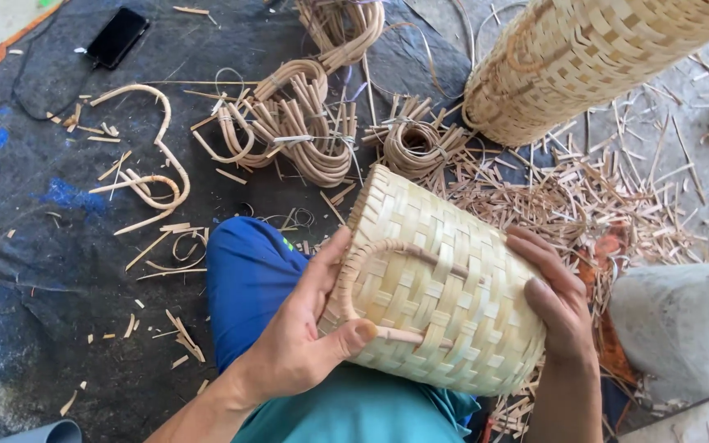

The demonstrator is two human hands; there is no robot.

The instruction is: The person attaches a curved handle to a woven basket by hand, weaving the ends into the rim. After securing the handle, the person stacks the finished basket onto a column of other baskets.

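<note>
Sideways, woven basket [445,279] between 2 gripping hands, left [305,328] and right [555,299], rim toward upper left.

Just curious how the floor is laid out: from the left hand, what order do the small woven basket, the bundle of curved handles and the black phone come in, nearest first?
From the left hand:
1. Small woven basket, held in that hand, on the lap.
2. Bundle of curved handles, on the dark mat ahead.
3. Black phone, far upper left on the mat.
</note>
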